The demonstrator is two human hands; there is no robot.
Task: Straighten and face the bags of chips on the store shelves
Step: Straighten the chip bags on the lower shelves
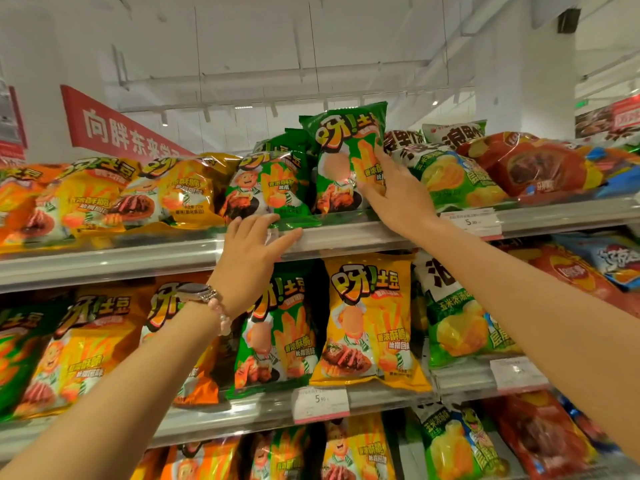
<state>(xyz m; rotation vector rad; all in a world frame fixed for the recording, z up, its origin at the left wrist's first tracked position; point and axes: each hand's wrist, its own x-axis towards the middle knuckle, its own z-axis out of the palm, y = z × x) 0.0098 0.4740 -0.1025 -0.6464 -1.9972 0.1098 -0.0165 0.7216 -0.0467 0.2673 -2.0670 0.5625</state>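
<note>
Both our arms reach up to the top shelf (346,237), left grip (252,252) spread apart, fingertips (275,218) at the foot of a leaning green bag (273,188), right grip (394,199) apart, straight fingers (381,158) pressing the upright green bag (341,150) beside it.

Both of your bare arms reach up and forward. Your left forearm (121,393) rises from the lower left, and its wrist carries a silver-cased wristwatch (195,292) and a pale pink beaded bracelet (221,315). Your left hand (252,261) shows its back to you, with the fingers straight, slightly spread and pointing up and to the right. Your right forearm (536,299) comes in from the lower right. Your right hand (398,199) is higher than the left, fingers extended and fanned, the index finger reaching highest and the thumb out to the left.
</note>
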